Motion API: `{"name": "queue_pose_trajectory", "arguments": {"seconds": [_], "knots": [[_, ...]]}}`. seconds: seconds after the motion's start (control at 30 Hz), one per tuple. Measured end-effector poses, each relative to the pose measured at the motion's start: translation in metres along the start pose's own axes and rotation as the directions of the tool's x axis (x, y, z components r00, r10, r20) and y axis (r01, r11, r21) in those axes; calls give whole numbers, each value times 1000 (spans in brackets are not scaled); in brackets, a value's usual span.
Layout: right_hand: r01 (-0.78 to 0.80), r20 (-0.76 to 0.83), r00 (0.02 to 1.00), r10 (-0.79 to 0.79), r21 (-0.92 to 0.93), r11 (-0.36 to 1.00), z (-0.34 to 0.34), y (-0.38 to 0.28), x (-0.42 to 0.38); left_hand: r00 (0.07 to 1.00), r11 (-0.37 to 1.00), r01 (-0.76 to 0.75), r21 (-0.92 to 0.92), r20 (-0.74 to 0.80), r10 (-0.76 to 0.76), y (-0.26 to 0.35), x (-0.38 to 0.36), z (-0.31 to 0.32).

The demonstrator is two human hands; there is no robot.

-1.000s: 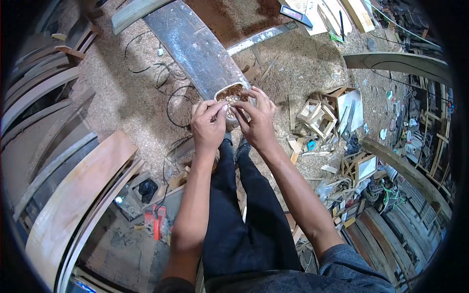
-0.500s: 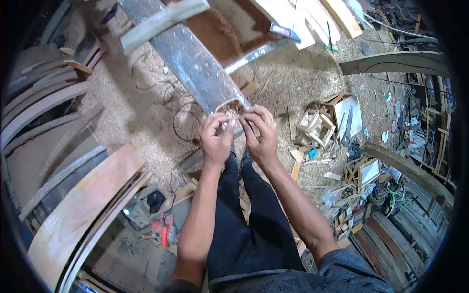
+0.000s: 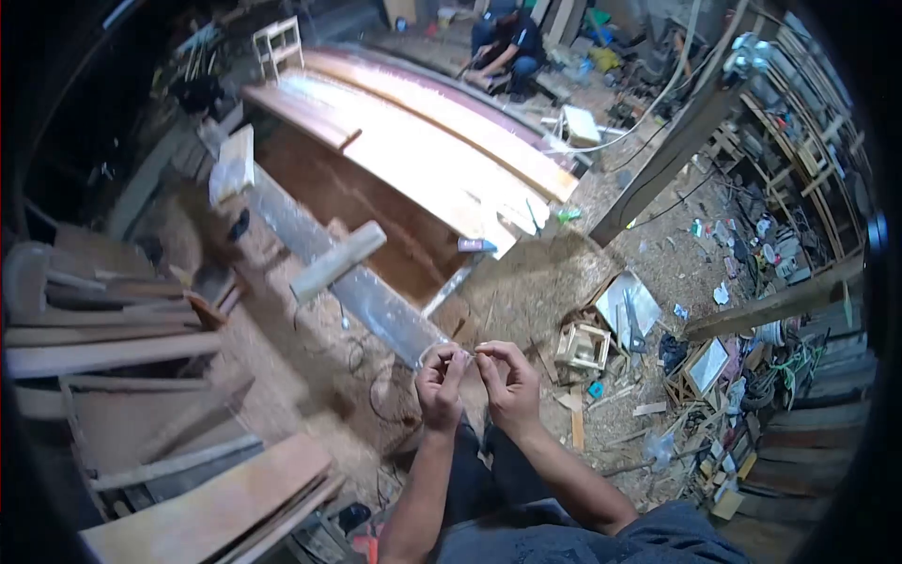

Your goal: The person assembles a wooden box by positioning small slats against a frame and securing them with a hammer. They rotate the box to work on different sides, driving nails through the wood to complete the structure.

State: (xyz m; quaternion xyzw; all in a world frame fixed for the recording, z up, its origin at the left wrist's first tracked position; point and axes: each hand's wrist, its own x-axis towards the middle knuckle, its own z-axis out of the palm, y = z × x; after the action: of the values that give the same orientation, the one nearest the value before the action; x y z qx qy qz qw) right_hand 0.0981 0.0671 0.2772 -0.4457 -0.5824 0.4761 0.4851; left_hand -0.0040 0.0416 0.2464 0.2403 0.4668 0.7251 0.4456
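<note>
My left hand point(image 3: 440, 390) and my right hand point(image 3: 513, 387) are close together in front of my legs. Thumb and fingers of each are pinched, and a small pale thing shows between the fingertips, too small to name. Just beyond them is the near end of a long grey plank point(image 3: 381, 305), partly hidden by my left hand. Across this plank lies a short pale piece of wood point(image 3: 338, 261).
Wide boards point(image 3: 404, 155) lie beyond, with a small dark box point(image 3: 476, 245) at their near end. A person point(image 3: 507, 52) crouches at the back. Small wooden frames point(image 3: 583, 347) stand on the right among scraps. Stacked boards point(image 3: 216, 498) are at lower left.
My view has tilted up, bringing the far boards and the crouching person into sight. The hands stay pinched close together; the pale-rimmed thing with brown bits beneath them is now mostly hidden.
</note>
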Motion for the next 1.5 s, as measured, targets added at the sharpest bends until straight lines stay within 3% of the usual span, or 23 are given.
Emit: {"name": "queue_pose_trajectory", "arguments": {"seconds": [0.13, 0.23, 0.37, 0.5, 0.7, 0.8, 1.2, 1.5], "knots": [[254, -48, 964, -262, -129, 959, -32, -61, 7, 986, 998, -68, -5, 151, 68, 52, -7, 44], [313, -115, 931, -346, -234, 920, -60, -96, 5, 950, 991, -129, -17, 284, 129, 75, -15, 78], [348, -243, 878, -413, -271, 898, -103, -133, -1, 937, 991, -113, -71, 326, 130, 96, -41, 137], [343, -310, 854, -417, -267, 901, -158, -148, -14, 856, 982, -121, -146, 485, 177, 80, -59, 191], [264, -442, 827, -347, -239, 934, -238, -157, -40, 820, 922, 300, -246, 561, -117, 57, -104, 264], [236, -497, 806, -321, -226, 945, -262, -157, -44, 764, 886, 395, -243, 623, -169, 43, -113, 285], [291, -457, 760, -462, -396, 871, -318, -162, -43, 705, 889, 416, -189, 684, -185, 28, -122, 341], [231, -473, 787, -397, -371, 899, -337, -152, -32, 659, 872, 467, -145, 715, -234, 18, -116, 354]]}}
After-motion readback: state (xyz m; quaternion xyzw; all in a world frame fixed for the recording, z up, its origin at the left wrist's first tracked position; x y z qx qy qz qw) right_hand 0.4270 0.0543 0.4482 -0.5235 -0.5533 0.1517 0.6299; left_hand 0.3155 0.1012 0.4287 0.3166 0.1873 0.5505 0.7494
